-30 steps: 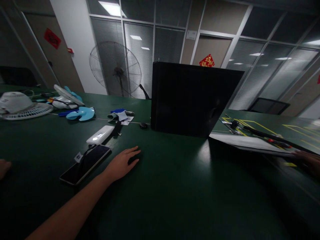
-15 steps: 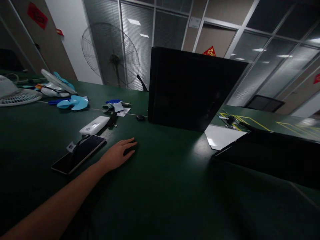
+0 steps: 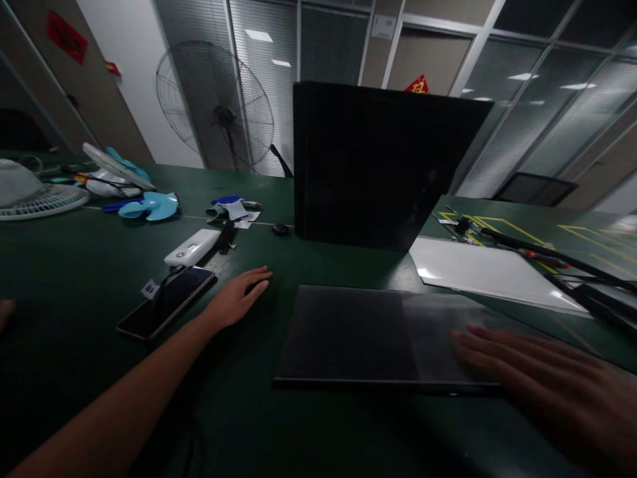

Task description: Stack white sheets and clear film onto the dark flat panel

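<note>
My left hand point(image 3: 239, 299) lies flat on the green table, palm down, fingers stretched out, with nothing seen in it. Just beside its wrist is a dark-screened phone point(image 3: 174, 302) with a small white tag across it. In front of me a thin dark rectangular panel point(image 3: 348, 335) lies low over the table, its right part glossy and lighter. My right hand point(image 3: 537, 375), blurred by motion, is over the panel's right end. Its fingers are extended and lie along the top surface; the thumb is hidden.
A large black box-like block point(image 3: 378, 166) stands upright ahead. A white sheet point(image 3: 492, 269) lies to its right, near dark cables or rods point(image 3: 572, 255). At left are a white power bank-like device point(image 3: 193, 247), a light-blue fan blade point(image 3: 150, 206) and fan parts point(image 3: 44, 199). Part of another hand point(image 3: 6, 312) shows at the left edge.
The dark panel, tilted at the right before, now lies nearly flat in front of me. My right hand has come into view over it. My left hand stays in place.
</note>
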Demonstrator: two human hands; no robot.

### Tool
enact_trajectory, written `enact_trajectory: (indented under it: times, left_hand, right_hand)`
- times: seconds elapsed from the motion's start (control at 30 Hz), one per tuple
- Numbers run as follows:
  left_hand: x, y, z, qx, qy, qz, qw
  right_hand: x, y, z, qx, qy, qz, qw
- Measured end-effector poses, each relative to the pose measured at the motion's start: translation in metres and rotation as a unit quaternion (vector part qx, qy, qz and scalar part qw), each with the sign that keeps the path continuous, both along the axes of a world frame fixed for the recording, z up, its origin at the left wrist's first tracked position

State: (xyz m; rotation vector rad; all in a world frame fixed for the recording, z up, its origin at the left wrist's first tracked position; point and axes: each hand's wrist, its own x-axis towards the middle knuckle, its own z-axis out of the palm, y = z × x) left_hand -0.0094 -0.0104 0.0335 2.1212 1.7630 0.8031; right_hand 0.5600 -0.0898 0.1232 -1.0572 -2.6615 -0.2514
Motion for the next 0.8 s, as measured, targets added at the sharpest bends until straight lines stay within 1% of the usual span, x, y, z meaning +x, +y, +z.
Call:
enact_trajectory:
  times: [0.03, 0.07, 0.13, 0.2, 0.27, 0.33, 0.4, 0.43, 0.47, 0.5, 0.53, 0.57, 0.6, 0.63, 0.67, 0.7, 0.73, 0.8]
  left_hand:
    - [-0.001, 0.000, 0.001, 0.004, -0.030, 0.019, 0.999]
    - [-0.002, 0.000, 0.003, 0.011, -0.057, 0.041, 0.997]
    - [-0.004, 0.000, 0.004, 0.021, -0.088, 0.080, 0.993]
    - [-0.005, 0.000, 0.005, 0.017, -0.078, 0.090, 0.993]
    - [-0.003, 0.001, 0.004, -0.002, -0.023, 0.071, 0.997]
    - [0.000, 0.001, 0.004, -0.020, 0.061, 0.048, 0.997]
    - [0.004, 0.001, 0.004, -0.033, 0.135, 0.041, 0.989]
    - [0.006, 0.000, 0.004, -0.039, 0.162, 0.043, 0.985]
    - [0.009, -0.001, 0.004, -0.043, 0.183, 0.048, 0.981]
    - [0.012, -0.003, 0.004, -0.045, 0.198, 0.052, 0.978]
    - [0.016, -0.005, 0.004, -0.043, 0.212, 0.056, 0.975]
    - [0.020, -0.007, 0.004, -0.036, 0.223, 0.058, 0.972]
    - [0.024, -0.010, 0.004, -0.027, 0.232, 0.058, 0.971]
    - [0.029, -0.013, 0.004, -0.021, 0.238, 0.054, 0.970]
    - [0.033, -0.016, 0.004, -0.021, 0.240, 0.045, 0.969]
    - [0.036, -0.018, 0.003, -0.028, 0.241, 0.034, 0.970]
    - [0.039, -0.020, 0.002, -0.038, 0.241, 0.022, 0.970]
    - [0.041, -0.021, 0.000, -0.047, 0.237, 0.001, 0.970]
  right_hand:
    - [-0.021, 0.005, -0.009, -0.014, -0.037, 0.042, 0.998]
    - [-0.043, 0.009, -0.020, -0.030, -0.061, 0.062, 0.996]
    - [-0.086, 0.015, -0.040, -0.086, -0.076, 0.069, 0.991]
    - [-0.118, 0.019, -0.053, -0.167, -0.083, 0.063, 0.980]
    - [-0.136, 0.025, -0.056, -0.238, -0.080, 0.061, 0.966]
    - [-0.138, 0.038, -0.049, -0.291, -0.068, 0.079, 0.951]
    - [-0.127, 0.065, -0.042, -0.321, -0.037, 0.084, 0.943]
    - [-0.117, 0.083, -0.041, -0.315, -0.013, 0.070, 0.946]
    - [-0.104, 0.104, -0.042, -0.293, 0.016, 0.041, 0.955]
    - [-0.088, 0.126, -0.046, -0.247, 0.047, -0.005, 0.968]
    - [-0.070, 0.149, -0.053, -0.178, 0.068, -0.056, 0.980]
    - [-0.051, 0.171, -0.062, -0.105, 0.075, -0.109, 0.986]
    - [-0.032, 0.191, -0.072, -0.052, 0.075, -0.164, 0.982]
    - [-0.013, 0.207, -0.082, -0.034, 0.068, -0.221, 0.972]
    - [0.003, 0.221, -0.092, -0.041, 0.057, -0.269, 0.961]
    - [0.018, 0.230, -0.100, -0.053, 0.052, -0.298, 0.952]
    - [0.029, 0.236, -0.107, -0.071, 0.046, -0.316, 0.945]
    - [0.043, 0.241, -0.115, -0.096, 0.043, -0.325, 0.940]
